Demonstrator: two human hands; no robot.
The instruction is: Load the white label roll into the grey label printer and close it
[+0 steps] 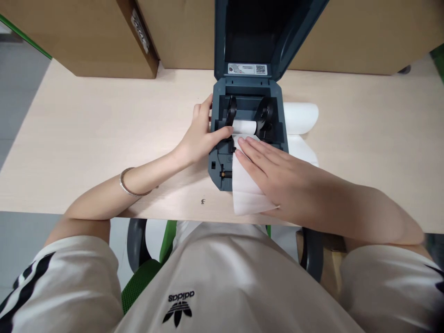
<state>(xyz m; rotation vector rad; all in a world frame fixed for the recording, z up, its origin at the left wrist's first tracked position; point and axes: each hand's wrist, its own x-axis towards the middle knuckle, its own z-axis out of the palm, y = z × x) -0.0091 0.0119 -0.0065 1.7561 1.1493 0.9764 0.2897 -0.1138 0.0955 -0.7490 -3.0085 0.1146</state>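
Note:
A dark blue-grey device [222, 182] stands on the table with its lid [220, 41] raised. Inside it, a small white roll [244, 127] sits between two black holders. White paper [248, 196] comes out over the device's front edge. My left hand [199, 136] grips the device's left wall, thumb reaching in to the roll's left end, fingers around the outside. My right hand [277, 169] lies flat on the paper with its fingers stretched out together. To the right of the device is a larger white roll [301, 118], partly hidden behind it.
Large cardboard boxes [187, 34] line the back of the wooden table [86, 138], one more [97, 41] at the back left. A small dark bit [203, 201] lies near the front edge. Below that edge are a chair's black armrests [137, 245].

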